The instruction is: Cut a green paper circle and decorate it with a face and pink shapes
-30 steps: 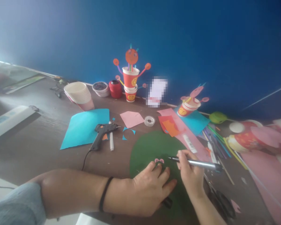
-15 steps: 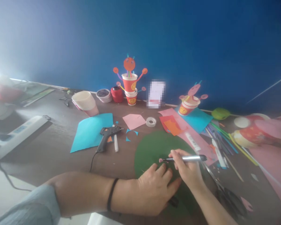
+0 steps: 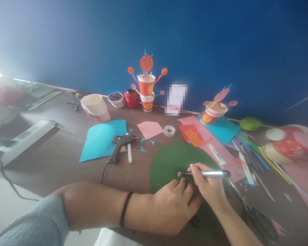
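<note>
My right hand grips a silver and black marker, held almost level. The marker's dark tip meets a tiny pink paper piece over the green round mat. Palm down on the same mat lies my left hand, its fingers bent a little and apart, close below the pink piece. A small black object, too dark to name, shows under the edge of the left hand. Scissors with dark handles lie to the right of my right forearm.
Left of the mat, a black glue gun rests partly on blue paper. Behind are stacked paper cups, a tape roll and red cup figures. Colored sticks and pink paper lie right.
The view has shifted, so most of the table's things appear farther right and the back ones slightly higher. Both hands and the marker keep nearly the same pose over the mat.
</note>
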`<move>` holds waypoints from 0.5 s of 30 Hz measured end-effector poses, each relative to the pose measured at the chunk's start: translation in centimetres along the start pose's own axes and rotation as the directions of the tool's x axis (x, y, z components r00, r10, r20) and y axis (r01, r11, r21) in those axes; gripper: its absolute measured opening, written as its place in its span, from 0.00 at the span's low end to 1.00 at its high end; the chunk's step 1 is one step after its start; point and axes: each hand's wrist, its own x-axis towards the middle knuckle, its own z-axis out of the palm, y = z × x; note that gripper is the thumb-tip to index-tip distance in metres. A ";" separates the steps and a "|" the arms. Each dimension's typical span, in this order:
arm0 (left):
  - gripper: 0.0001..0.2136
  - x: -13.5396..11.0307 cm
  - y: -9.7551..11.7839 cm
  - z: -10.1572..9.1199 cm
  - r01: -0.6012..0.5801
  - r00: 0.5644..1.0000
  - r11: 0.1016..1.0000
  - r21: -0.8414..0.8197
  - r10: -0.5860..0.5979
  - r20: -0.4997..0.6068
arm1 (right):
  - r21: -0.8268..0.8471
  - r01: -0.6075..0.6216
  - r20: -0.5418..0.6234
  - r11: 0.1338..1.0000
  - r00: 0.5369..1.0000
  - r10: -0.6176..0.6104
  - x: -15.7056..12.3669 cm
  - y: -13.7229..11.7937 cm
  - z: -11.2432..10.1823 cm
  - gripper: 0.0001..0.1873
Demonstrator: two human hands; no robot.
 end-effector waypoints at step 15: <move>0.25 -0.1 0.0 0.1 -0.009 0.999 1.000 0.029 0.010 -0.036 | -0.006 0.034 0.010 0.999 0.999 -0.034 0.2 -0.3 -0.1 0.17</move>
